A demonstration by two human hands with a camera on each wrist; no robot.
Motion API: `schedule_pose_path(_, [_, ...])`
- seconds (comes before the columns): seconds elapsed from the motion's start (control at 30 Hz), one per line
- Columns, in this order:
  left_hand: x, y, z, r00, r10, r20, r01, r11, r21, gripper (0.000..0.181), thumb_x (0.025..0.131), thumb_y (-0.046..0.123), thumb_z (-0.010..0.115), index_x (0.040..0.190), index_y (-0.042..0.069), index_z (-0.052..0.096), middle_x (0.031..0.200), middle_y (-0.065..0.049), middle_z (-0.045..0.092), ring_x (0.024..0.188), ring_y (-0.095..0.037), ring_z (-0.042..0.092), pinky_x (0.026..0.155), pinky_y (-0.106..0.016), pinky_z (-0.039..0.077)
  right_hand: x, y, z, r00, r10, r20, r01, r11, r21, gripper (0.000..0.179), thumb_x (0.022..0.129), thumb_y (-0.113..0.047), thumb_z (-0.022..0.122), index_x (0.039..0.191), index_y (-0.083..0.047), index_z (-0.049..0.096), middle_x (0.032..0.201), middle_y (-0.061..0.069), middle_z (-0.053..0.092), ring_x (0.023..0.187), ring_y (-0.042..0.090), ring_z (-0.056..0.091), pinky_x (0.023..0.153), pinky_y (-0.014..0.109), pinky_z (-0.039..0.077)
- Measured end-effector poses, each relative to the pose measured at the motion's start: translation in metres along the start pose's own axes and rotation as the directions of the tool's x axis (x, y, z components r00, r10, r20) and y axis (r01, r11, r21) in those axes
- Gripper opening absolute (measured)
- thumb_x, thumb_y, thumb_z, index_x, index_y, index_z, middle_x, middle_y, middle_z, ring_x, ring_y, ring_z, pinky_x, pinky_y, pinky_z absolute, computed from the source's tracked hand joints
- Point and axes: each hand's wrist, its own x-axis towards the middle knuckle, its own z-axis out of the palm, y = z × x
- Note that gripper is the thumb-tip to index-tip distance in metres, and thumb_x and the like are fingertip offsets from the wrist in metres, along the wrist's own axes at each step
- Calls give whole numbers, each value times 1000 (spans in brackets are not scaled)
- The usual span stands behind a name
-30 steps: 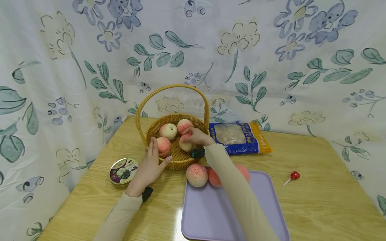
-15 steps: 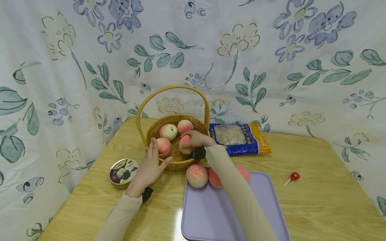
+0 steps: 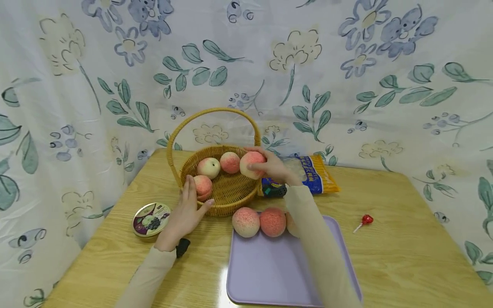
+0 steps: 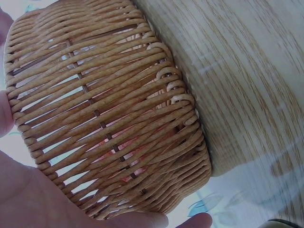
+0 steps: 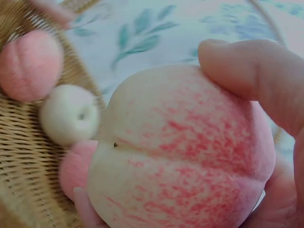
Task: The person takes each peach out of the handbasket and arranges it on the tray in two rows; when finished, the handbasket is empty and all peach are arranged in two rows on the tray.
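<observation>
My right hand [image 3: 276, 167] grips a cream-and-pink peach [image 3: 251, 163] above the right rim of the wicker basket [image 3: 233, 194]. Close up in the right wrist view, thumb and fingers clasp this peach [image 5: 175, 147] on either side. My left hand [image 3: 184, 217] rests against the basket's front left rim with fingers extended and thumb spread. The left wrist view shows that hand at the woven wall [image 4: 104, 109]. Inside the basket lie a pink peach [image 3: 203, 187] beside my left fingers, a paler peach [image 3: 209, 167] and another pink peach [image 3: 230, 162].
A lilac tray [image 3: 269, 269] bears a row of peaches [image 3: 272, 222] at its far edge, partly hidden by my right sleeve. A blue-and-yellow food packet [image 3: 313, 175] lies right of the basket, a round tin [image 3: 151, 219] to its left. A red lollipop [image 3: 367, 219] lies farther right.
My right hand has lifted the peach from the basket's right side and moved it up and rightward to the rim. My left hand stays at the basket's front left.
</observation>
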Motion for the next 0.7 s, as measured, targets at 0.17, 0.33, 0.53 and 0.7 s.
schedule_pose_path(0.17, [0,0,-1,1000,7,-4,-7,1000,-1,95,100,56,39,151,-2,-16,160,-24,-16,141,-58,-1,111,-66,22,-35,1,-31,999,-14,-33,19,988,155,64,98,-3,52,154,-20,27,147,16,35,106,17,55,75,31,56])
schedule_pose_path(0.33, [1,1,1,1000,9,0,-9,1000,-7,97,99,57,40,151,-3,-15,160,-24,-16,141,-58,-2,112,-65,20,-69,17,-59,995,-52,-82,69,973,219,62,98,-2,50,153,-25,30,140,7,38,109,16,56,80,30,56])
schedule_pose_path(0.53, [2,0,1,1000,13,1,-13,1000,-1,97,99,57,40,151,-3,-17,160,-25,-16,142,-58,-1,111,-66,21,-108,47,-83,991,-62,-120,89,967,237,54,99,-4,51,146,-25,38,133,-7,44,112,9,56,83,28,55])
schedule_pose_path(0.7, [2,1,1,1000,15,0,-15,1000,1,98,99,57,40,151,-3,-17,159,-25,-16,141,-59,-1,111,-66,21,-143,70,-92,985,-52,-163,96,956,276,45,99,-4,51,134,-31,49,127,-8,50,106,8,59,82,26,56])
